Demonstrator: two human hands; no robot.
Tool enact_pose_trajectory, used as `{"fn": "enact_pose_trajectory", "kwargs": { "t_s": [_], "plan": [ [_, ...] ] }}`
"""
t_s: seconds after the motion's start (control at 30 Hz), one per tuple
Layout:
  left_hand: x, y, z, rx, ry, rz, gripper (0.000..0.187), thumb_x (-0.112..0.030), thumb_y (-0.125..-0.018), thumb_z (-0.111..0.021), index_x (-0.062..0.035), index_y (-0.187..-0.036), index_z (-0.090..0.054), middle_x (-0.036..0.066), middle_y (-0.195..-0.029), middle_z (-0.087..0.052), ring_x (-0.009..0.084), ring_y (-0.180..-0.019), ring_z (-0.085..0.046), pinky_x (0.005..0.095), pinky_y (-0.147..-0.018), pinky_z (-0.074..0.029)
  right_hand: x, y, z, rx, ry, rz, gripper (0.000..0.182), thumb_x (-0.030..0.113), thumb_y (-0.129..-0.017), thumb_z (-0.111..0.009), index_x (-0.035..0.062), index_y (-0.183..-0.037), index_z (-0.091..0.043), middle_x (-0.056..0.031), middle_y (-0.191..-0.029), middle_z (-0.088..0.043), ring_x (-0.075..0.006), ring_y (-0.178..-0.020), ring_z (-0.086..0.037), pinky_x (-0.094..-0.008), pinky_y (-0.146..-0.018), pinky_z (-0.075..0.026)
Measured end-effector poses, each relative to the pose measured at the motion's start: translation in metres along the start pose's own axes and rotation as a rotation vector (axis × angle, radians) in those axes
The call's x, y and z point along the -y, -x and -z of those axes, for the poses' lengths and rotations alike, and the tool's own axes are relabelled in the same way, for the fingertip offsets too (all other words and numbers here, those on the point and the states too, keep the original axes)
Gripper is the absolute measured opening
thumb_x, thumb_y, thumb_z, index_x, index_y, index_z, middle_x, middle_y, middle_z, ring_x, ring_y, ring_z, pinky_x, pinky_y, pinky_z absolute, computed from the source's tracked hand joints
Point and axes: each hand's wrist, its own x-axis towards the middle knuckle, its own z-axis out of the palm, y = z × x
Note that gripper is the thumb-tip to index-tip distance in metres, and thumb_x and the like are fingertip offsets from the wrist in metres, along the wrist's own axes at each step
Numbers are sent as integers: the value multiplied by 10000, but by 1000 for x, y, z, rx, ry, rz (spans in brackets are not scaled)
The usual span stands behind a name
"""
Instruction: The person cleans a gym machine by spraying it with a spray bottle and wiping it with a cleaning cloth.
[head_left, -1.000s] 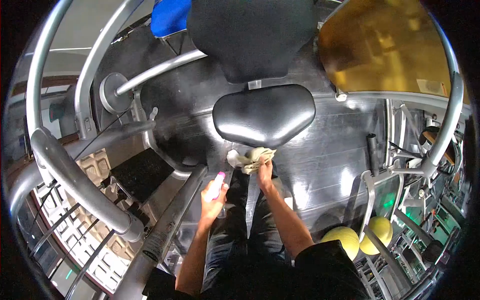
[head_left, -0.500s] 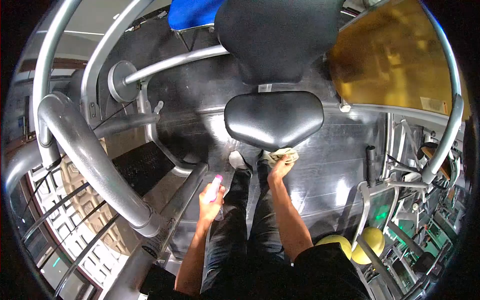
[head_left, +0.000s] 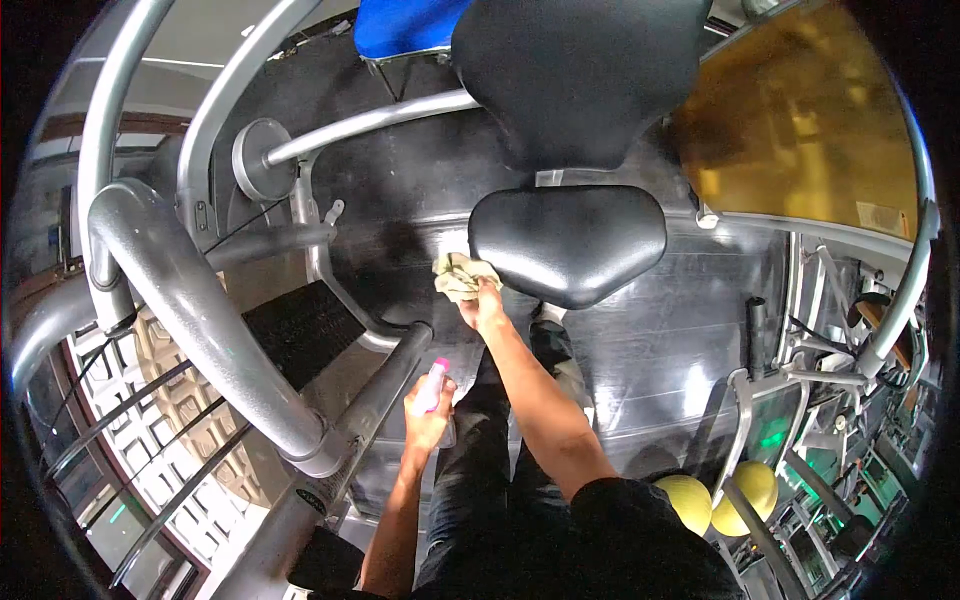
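In the head view my right hand (head_left: 483, 308) is closed on a crumpled pale cloth (head_left: 463, 277), which is at the left edge of the black padded seat (head_left: 568, 243). My left hand (head_left: 428, 412) is wrapped round a spray bottle (head_left: 433, 388) with a pink top, held low and to the left in front of my leg. The larger black backrest (head_left: 580, 80) rises just beyond the seat. Light shines off the seat's smooth surface.
Thick grey machine tubing (head_left: 210, 330) curves along the left, with a round weight disc (head_left: 264, 160) behind it. A blue seat (head_left: 405, 25) is at the top. Right of the backrest stands an amber panel (head_left: 800, 120). Yellow balls (head_left: 750, 497) lie at lower right.
My right hand has carried the cloth from the seat's front tip to its left edge. The left hand keeps its hold on the bottle. The whole view has shifted slightly.
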Motion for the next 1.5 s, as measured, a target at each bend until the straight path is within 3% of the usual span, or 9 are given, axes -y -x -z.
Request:
{"fn": "enact_pose_trajectory", "kwargs": {
  "t_s": [0.17, 0.37, 0.5, 0.73, 0.9, 1.03, 1.13, 1.3, 1.5],
  "plan": [
    [-3, -2, -3, -26, 54, -24, 198, -192, -879, -656, -19, -811, -587, 0, -607, -550, 73, -504, -525, 244, -473, -441, 28, 27, -24, 14, 860, 436, 300, 205, -934, -534, 9, -1161, -532, -100, -1067, -627, -188, -948, -611, -328, -842, -484],
    [6, -3, -9, -17, 107, 43, 206, -201, -878, -659, -23, -806, -584, -4, -593, -536, 69, -502, -523, 239, -472, -434, 69, 88, -36, 366, 2330, 538, 483, 157, -755, -683, 89, -1187, -478, -237, -975, -607, -380, -957, -604, -446, -780, -523],
    [3, -4, -8, -19, 85, 61, 207, -203, -884, -647, -27, -796, -581, 0, -581, -534, 70, -495, -523, 241, -469, -432, 73, 96, -43, 453, 2416, 595, 667, 127, -695, -710, 99, -1278, -387, -190, -991, -612, -368, -941, -597, -427, -811, -525],
    [-8, -14, -4, -62, 101, 93, 189, -198, -890, -635, -29, -815, -596, 4, -600, -561, 71, -493, -536, 234, -468, -441, 131, 119, -127, 242, 2850, 728, 268, 232, -675, -648, 77, -893, -637, -86, -950, -570, -242, -932, -502, -369, -785, -442],
    [-14, -22, -14, -97, 146, 59, 194, -214, -884, -646, -36, -824, -599, 6, -600, -558, 70, -493, -538, 231, -468, -445, 167, 65, -115, 272, 2593, 1200, 243, 244, -809, -522, 136, -984, -652, -83, -1055, -547, -282, -972, -477, -417, -803, -375],
    [-23, -23, -18, -68, 143, 134, 167, -173, -881, -644, -14, -854, -603, 19, -666, -578, 80, -529, -548, 239, -490, -448, 144, 55, -73, 334, 2655, 973, 813, 451, -742, -669, 193, -1428, -318, -241, -1423, -300, -425, -1300, -301, -562, -1102, -168],
    [-29, -22, -22, -59, 127, 162, 131, -121, -882, -629, 8, -875, -607, 38, -734, -611, 96, -558, -572, 249, -509, -456, 144, 54, -65, 379, 2655, 1019, 873, 458, -706, -702, 204, -1436, -297, -252, -1421, -290, -445, -1286, -303, -556, -1095, -188],
    [-24, -21, -28, -73, 117, 184, 139, -131, -883, -626, 7, -871, -606, 41, -730, -610, 100, -537, -569, 253, -491, -452, 143, 22, -53, 281, 2410, 1361, 345, 176, -826, -577, 178, -1170, -608, -109, -1296, -501, -330, -1155, -476, -454, -991, -362],
    [-28, -17, -28, -112, 126, 182, 152, -141, -881, -630, 8, -875, -602, 48, -725, -607, 101, -535, -572, 251, -491, -449, 119, -36, -102, 444, 2379, 1306, 283, 200, -832, -562, 201, -1105, -637, -63, -1196, -555, -255, -1102, -500, -409, -922, -374]
  ]
}}
